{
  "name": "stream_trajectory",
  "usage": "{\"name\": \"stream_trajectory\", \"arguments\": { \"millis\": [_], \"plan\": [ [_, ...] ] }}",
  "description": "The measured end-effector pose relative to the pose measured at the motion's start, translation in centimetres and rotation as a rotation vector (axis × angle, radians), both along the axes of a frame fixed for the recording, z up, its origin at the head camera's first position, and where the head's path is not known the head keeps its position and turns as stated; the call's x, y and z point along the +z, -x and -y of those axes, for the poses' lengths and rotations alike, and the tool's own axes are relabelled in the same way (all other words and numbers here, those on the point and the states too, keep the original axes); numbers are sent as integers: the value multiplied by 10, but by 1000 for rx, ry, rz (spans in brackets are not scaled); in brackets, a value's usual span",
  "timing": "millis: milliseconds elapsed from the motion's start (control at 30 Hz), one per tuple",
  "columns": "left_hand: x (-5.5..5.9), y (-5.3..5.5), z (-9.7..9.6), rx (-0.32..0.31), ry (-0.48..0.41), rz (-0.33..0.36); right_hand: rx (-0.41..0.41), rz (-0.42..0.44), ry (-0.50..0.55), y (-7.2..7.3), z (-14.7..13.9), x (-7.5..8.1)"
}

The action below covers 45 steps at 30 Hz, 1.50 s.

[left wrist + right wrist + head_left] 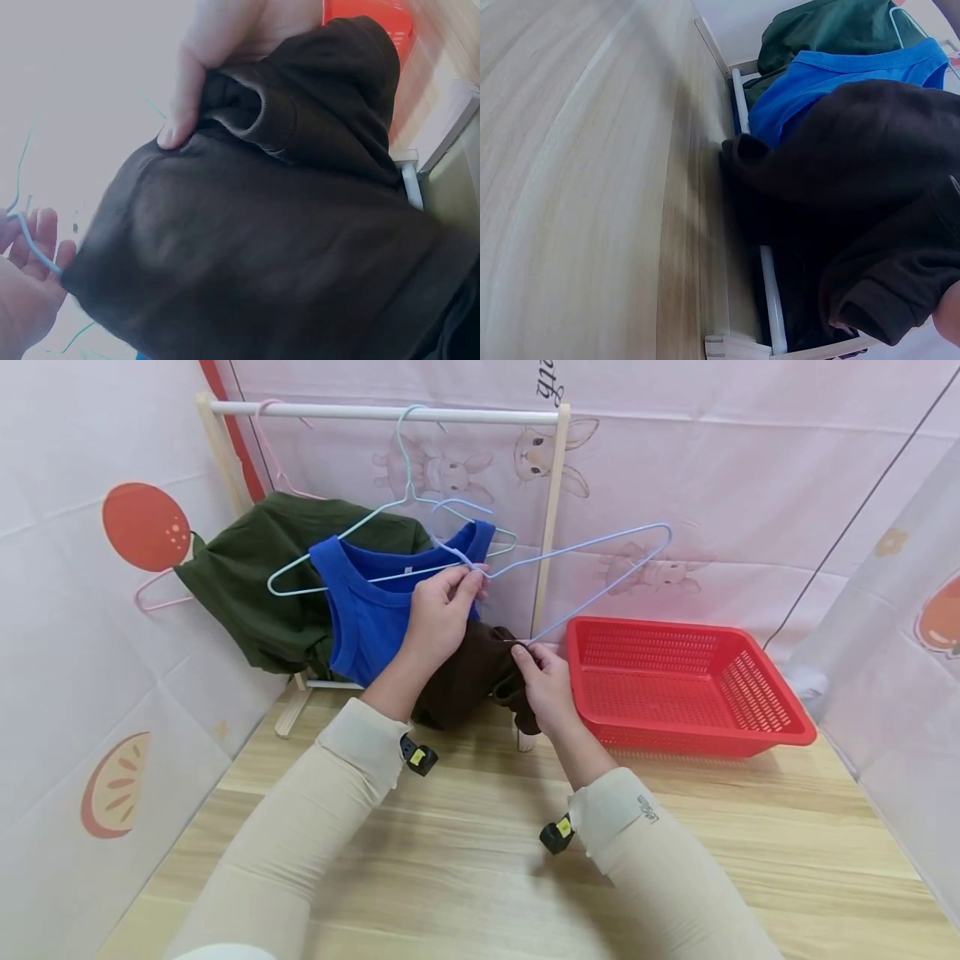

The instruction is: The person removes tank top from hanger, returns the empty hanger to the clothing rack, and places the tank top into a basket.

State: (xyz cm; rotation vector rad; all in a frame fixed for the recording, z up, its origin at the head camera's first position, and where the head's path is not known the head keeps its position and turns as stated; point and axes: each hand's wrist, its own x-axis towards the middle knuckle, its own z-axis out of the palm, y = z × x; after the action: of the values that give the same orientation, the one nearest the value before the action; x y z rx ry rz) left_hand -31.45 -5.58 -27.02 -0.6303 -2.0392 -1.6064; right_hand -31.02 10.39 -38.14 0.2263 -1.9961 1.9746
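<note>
My left hand (442, 610) pinches a periwinkle-blue hanger (600, 540) just below its hook. One arm of the hanger juts out bare to the right; its other end is hidden by a dark brown garment (465, 681). With thumb and fingers, my right hand (551, 689) pinches that garment at an edge where the hanger's bottom bar meets it. In the left wrist view the brown cloth (247, 232) hangs between both hands, a hemmed opening showing by the right thumb. Behind it a blue tank top (367, 610) hangs on a mint-green hanger (408, 460).
A clothes rack (375, 412) stands at the back, also bearing a dark green garment (262, 568) on a pink hanger (273, 452). To the right, a red plastic basket (690, 739) sits on the wooden table (465, 860). Printed cloth walls surround the table.
</note>
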Motion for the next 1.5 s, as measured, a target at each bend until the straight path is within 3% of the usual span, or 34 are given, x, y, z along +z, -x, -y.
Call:
{"name": "stream_trajectory", "arguments": {
  "millis": [233,567,900,1167,1500],
  "plan": [
    [1,0,-1,-40,-41,41,-4,9,-11,1,-1,-1],
    [0,2,-1,-32,-112,58,32,-21,-36,1,-1,-4],
    [2,-1,0,-27,-177,102,43,11,-131,-1,1,-8],
    [4,-1,-2,-34,-185,100,70,-46,-194,2,4,-14],
    [4,1,-3,-27,-192,99,126,14,-321,0,8,-20]
  ]
}}
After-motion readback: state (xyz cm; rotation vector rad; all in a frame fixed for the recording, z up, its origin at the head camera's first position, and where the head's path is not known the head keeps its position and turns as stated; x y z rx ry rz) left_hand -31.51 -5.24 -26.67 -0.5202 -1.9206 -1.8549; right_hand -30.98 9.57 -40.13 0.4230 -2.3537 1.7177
